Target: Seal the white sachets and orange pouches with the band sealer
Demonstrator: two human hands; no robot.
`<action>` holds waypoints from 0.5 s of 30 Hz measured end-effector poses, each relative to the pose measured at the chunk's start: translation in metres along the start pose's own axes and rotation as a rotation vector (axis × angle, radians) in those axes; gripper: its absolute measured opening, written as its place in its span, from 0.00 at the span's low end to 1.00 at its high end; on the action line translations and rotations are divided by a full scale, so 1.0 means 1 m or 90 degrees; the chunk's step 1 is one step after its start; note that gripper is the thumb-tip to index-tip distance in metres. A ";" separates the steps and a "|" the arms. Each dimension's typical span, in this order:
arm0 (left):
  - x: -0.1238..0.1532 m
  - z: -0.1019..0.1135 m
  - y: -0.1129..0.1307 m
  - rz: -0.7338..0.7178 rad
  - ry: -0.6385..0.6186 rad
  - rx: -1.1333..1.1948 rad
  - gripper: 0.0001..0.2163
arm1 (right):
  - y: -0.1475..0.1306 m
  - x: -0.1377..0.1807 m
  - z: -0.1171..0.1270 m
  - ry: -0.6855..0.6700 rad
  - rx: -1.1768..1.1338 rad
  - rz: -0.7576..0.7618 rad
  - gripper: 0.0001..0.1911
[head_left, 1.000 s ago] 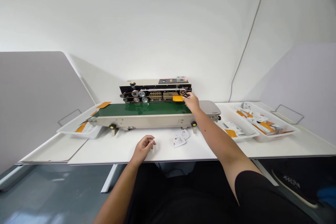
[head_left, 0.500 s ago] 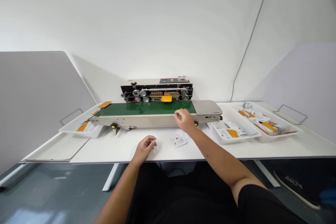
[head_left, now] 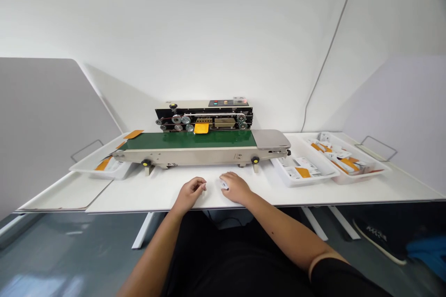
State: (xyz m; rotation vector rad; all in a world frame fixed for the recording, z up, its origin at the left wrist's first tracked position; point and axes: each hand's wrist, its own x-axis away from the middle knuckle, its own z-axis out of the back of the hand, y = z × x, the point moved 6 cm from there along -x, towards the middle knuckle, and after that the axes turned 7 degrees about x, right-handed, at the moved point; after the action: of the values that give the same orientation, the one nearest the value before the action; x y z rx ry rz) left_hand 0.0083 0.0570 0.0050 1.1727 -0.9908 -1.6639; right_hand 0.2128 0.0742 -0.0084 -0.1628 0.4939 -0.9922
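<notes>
My right hand [head_left: 236, 188] is low over the white table, its fingers curled round a small white printed packet [head_left: 225, 184]. Most of that packet is hidden under the hand. To its left, my left hand [head_left: 191, 194] rests near the front edge, fingers loosely bent, thumb a little apart from them and nothing visible between. Behind both hands stands a band sealing machine with a green conveyor belt [head_left: 191, 139]. An orange packet [head_left: 201, 128] hangs in the sealing rollers [head_left: 186, 120] above the belt.
At the belt's left end, another orange packet [head_left: 134, 134] lies over a white bin [head_left: 78, 165] of packets. On the right are two white bins, a nearer one [head_left: 306, 182] and a farther one [head_left: 379, 167], both holding packets. A shoe [head_left: 379, 241] shows at lower right.
My right hand has come down from the conveyor's front side onto the table and closed on the white packet. The orange packet in the rollers has travelled left. My left hand has barely moved.
</notes>
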 end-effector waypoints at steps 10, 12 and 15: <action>0.007 -0.002 0.018 -0.152 -0.014 -0.116 0.21 | -0.039 -0.009 0.004 0.101 -0.347 0.061 0.26; 0.007 -0.004 0.019 -0.164 -0.029 -0.136 0.15 | -0.047 -0.008 0.001 0.058 -0.391 0.099 0.24; 0.005 0.002 0.014 -0.129 0.004 -0.110 0.08 | -0.054 -0.006 -0.003 0.035 -0.405 0.156 0.22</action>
State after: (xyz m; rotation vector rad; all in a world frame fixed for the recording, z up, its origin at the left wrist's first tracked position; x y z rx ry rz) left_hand 0.0078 0.0483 0.0167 1.1926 -0.7274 -1.8628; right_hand 0.1674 0.0497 0.0096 -0.6306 0.8496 -0.5756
